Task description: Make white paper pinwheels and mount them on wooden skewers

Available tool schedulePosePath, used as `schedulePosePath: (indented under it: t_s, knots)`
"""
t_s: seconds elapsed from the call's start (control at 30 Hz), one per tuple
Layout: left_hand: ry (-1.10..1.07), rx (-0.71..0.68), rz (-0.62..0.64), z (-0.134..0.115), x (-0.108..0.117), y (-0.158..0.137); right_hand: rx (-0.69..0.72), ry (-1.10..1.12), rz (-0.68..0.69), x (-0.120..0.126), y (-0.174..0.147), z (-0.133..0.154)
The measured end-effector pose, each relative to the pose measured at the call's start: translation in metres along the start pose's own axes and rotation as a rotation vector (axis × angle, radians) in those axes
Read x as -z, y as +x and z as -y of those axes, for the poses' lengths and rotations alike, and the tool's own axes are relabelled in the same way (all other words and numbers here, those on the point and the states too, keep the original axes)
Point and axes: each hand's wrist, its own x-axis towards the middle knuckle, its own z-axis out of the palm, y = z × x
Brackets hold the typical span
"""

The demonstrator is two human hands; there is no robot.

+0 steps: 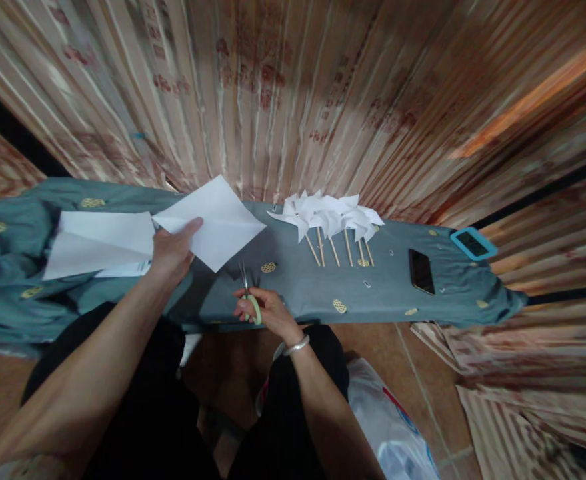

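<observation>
A square sheet of white paper (223, 223) is pinched by its left corner in my left hand (173, 250), thumb on top, raised over the cloth. My right hand (265, 310) has its fingers around the handles of a pair of scissors (253, 308) with light green grips. The scissor blades point up and away, a little below the paper and apart from it. Left of my left hand, more white paper (103, 240) lies on the cloth. Several white paper pinwheels (327, 217) on wooden sticks lie in a group to the right.
A grey-green patterned cloth (303, 287) covers the narrow table. Farther right lie a black phone (421, 271) and a blue-framed device (474, 244). A curtain (273, 100) hangs close behind. On the tiled floor at lower right sits a white plastic bag (387, 420).
</observation>
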Motion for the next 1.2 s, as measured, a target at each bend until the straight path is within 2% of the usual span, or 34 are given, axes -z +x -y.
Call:
schedulePosePath:
  t_s: [0.1,0.33,0.43,0.57,0.63,0.77,0.87,0.93,1.0,1.13,1.2]
  knots:
    - [0.011,0.026,-0.008,-0.001,-0.001,-0.002,0.008,-0.008,-0.007,-0.002,0.000,-0.001]
    - [-0.002,0.019,0.063,0.011,-0.001,-0.005,0.038,-0.014,-0.046,-0.005,0.003,-0.002]
    - [-0.052,0.023,0.042,0.013,-0.001,-0.008,0.053,-0.044,-0.056,-0.006,0.004,-0.003]
    - [-0.116,0.049,0.127,0.011,0.003,-0.009,0.045,-0.046,-0.092,-0.007,0.004,-0.003]
    - [-0.142,0.038,0.129,0.011,0.005,-0.006,0.041,-0.043,-0.111,-0.008,0.003,-0.001]
    - [-0.135,0.012,0.102,0.013,0.010,0.004,0.056,-0.062,-0.141,-0.017,-0.011,0.006]
    - [-0.136,0.002,0.139,0.015,0.013,0.009,0.090,-0.070,-0.181,-0.028,-0.029,0.012]
    - [-0.151,0.000,0.137,0.015,0.014,0.010,0.135,-0.049,-0.276,-0.032,-0.040,0.016]
    - [-0.160,0.008,0.131,0.015,0.014,0.009,0.212,-0.026,-0.449,-0.031,-0.044,0.022]
    - [-0.152,0.032,0.179,0.018,0.013,0.002,0.414,-0.037,-0.873,-0.006,-0.027,0.041]
    - [-0.133,0.050,0.205,0.020,0.013,-0.003,0.472,-0.026,-0.927,0.010,-0.010,0.049]
